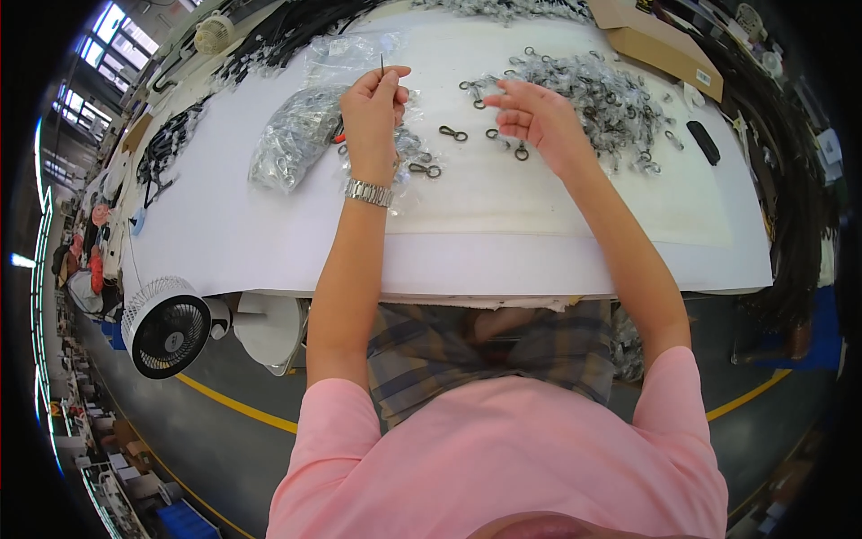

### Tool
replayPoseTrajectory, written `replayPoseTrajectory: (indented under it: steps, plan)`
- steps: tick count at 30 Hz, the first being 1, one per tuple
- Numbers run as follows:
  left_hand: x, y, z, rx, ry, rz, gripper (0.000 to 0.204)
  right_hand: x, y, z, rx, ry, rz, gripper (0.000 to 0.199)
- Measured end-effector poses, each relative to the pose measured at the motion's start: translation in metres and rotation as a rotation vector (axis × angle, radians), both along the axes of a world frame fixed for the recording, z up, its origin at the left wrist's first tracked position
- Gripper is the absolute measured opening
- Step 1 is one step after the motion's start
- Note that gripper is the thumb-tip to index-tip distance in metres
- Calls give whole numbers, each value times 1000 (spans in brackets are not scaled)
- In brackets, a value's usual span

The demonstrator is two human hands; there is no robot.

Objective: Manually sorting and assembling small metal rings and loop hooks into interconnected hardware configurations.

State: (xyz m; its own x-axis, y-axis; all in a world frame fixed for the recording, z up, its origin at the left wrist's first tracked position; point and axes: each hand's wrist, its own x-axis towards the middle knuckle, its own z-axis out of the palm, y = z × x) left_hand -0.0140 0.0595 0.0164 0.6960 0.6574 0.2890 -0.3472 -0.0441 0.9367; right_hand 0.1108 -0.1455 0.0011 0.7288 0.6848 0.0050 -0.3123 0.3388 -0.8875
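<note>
My left hand (pixel 370 112), with a metal-band watch on the wrist, is closed around a thin dark pointed tool (pixel 382 65). Its tip sticks up past the fingers, and a bit of red-orange shows beside the palm; the rest is hidden. My right hand (pixel 543 121) hovers with fingers apart at the near left side of a heap of plastic-wrapped metal swivel snap hooks (pixel 615 103). Between my hands lies a bare dark snap hook (pixel 453 134). Another snap hook (pixel 425 170) rests nearer to me, beside small plastic wraps below my left hand.
A bulging clear plastic bag (pixel 296 139) lies left of my left hand. An open cardboard box (pixel 660 49) and a black oblong object (pixel 703 143) are at the right. Dark cords (pixel 278 40) spread at the far left. A fan (pixel 171 332) stands off the table's near left edge.
</note>
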Motion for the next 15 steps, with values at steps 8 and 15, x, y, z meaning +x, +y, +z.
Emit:
replayPoseTrajectory:
  steps: [8,15]
  plan:
    - [4,14,-4,-1,-51,181,20,-58,52,-21,-724,-1554,-10,31]
    - [3,24,-9,35,-23,206,20,-58,56,-18,-880,-1648,49,13]
